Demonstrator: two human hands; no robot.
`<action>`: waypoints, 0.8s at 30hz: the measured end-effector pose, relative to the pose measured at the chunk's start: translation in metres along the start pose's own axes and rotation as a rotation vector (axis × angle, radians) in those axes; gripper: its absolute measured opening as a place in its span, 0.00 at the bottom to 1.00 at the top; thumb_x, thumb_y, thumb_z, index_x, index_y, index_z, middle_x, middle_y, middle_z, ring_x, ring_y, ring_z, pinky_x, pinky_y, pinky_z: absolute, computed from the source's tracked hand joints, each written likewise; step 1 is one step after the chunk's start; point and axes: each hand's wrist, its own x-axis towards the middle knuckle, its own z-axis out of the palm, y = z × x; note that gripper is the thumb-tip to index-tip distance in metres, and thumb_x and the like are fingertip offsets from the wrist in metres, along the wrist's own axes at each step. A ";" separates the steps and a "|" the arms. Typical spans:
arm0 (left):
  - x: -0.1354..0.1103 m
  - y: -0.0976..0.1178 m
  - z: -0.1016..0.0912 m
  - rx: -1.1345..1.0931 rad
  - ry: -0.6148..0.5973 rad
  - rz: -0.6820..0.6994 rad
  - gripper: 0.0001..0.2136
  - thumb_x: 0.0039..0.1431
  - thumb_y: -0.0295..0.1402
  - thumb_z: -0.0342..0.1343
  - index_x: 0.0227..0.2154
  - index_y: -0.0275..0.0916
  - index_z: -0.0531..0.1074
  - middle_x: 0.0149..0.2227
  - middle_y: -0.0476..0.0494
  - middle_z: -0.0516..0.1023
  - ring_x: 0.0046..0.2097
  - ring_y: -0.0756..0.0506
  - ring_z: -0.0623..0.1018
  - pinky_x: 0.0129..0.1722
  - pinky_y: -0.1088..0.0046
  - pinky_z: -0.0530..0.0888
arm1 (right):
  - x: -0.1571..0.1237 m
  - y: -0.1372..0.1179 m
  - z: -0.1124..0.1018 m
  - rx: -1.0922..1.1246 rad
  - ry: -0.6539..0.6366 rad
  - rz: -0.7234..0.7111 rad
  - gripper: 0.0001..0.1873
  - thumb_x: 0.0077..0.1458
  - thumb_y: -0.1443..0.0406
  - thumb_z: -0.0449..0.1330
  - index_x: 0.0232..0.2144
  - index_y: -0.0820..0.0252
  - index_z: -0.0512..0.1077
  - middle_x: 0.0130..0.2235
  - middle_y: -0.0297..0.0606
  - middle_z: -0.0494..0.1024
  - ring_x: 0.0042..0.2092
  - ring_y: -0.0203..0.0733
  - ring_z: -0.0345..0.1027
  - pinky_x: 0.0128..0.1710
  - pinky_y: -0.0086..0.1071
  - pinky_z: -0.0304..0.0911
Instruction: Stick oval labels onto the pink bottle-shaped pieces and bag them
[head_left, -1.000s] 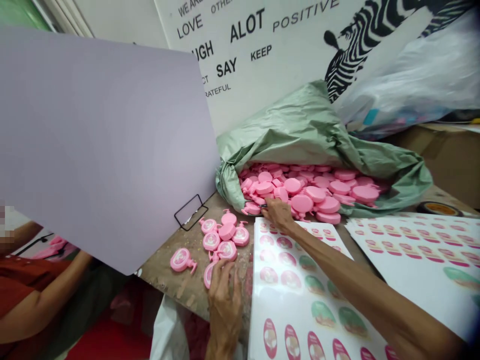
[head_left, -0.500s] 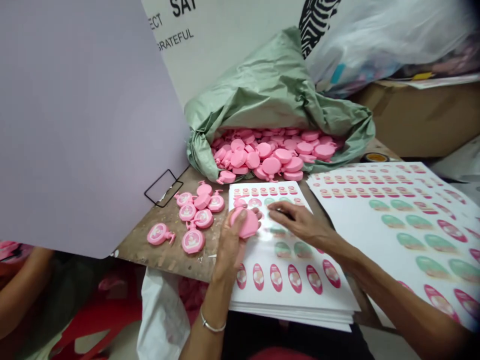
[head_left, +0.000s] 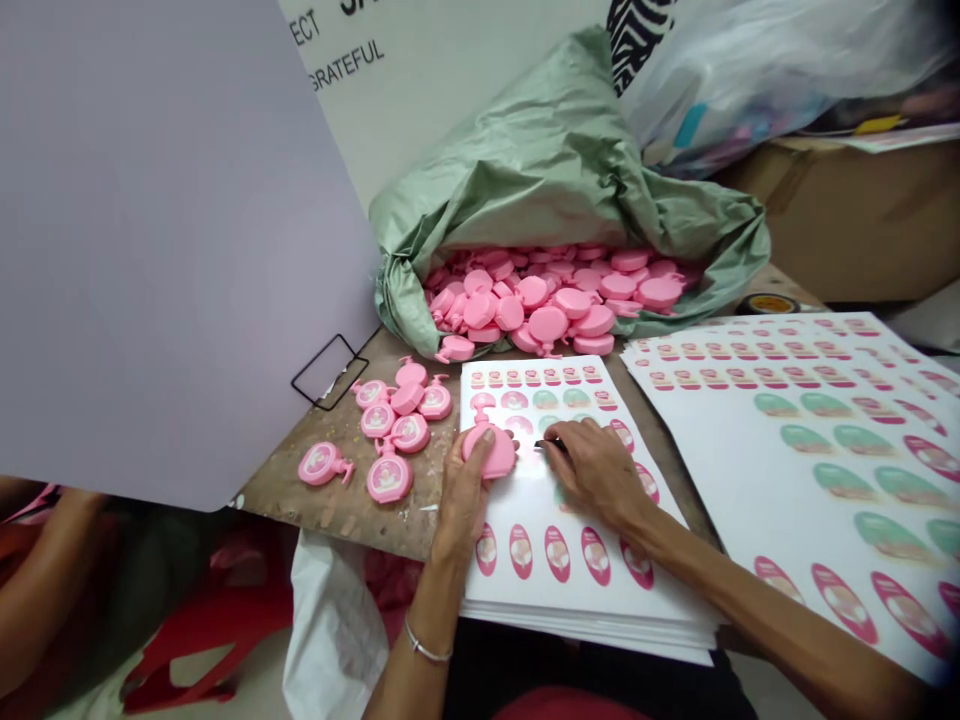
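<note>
In my left hand (head_left: 463, 485) is a small pink toy pump bottle (head_left: 491, 452), plain side up, its pump pointing away from me. My right hand (head_left: 596, 462) is pinched around a small dark pointed tool (head_left: 549, 443), too hidden to name exactly; its tip is at the sticker sheet (head_left: 525, 590). That sheet tops a stack and carries pink ovals, green shapes and small labels. On the brown table left of it lie several pink pump bottles (head_left: 389, 478), many with a round picture label on the front.
A green sack (head_left: 517, 170) spills many pink bottles (head_left: 547, 322) at the back. More sticker sheets (head_left: 720, 440) lie right, near a tape roll (head_left: 769, 304). A grey panel (head_left: 172, 250) and wire frame (head_left: 330, 372) stand left. Another person's arm (head_left: 52, 590) shows beyond the panel.
My right hand has come down onto the sticker sheet with the dark tool. The bottle stays in my left hand, its pump now visible. The view has shifted slightly.
</note>
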 end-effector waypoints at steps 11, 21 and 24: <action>0.003 -0.008 -0.005 -0.058 0.044 0.022 0.17 0.54 0.38 0.61 0.43 0.32 0.73 0.42 0.37 0.79 0.46 0.42 0.79 0.50 0.66 0.72 | -0.004 0.006 0.010 0.072 0.032 -0.038 0.09 0.58 0.65 0.53 0.27 0.58 0.69 0.26 0.35 0.72 0.32 0.40 0.60 0.36 0.34 0.49; 0.005 -0.011 -0.009 -0.105 0.023 -0.001 0.18 0.54 0.37 0.62 0.45 0.34 0.71 0.44 0.38 0.79 0.49 0.42 0.78 0.51 0.67 0.71 | -0.005 0.005 0.009 -0.021 0.090 -0.051 0.11 0.59 0.66 0.52 0.27 0.59 0.69 0.25 0.36 0.71 0.32 0.41 0.60 0.35 0.35 0.47; 0.005 -0.010 -0.009 -0.107 0.016 0.006 0.17 0.55 0.37 0.62 0.45 0.34 0.71 0.44 0.38 0.79 0.48 0.42 0.78 0.51 0.67 0.71 | -0.003 0.007 0.008 0.071 0.052 -0.021 0.08 0.57 0.65 0.54 0.26 0.59 0.69 0.25 0.35 0.72 0.31 0.40 0.61 0.35 0.34 0.48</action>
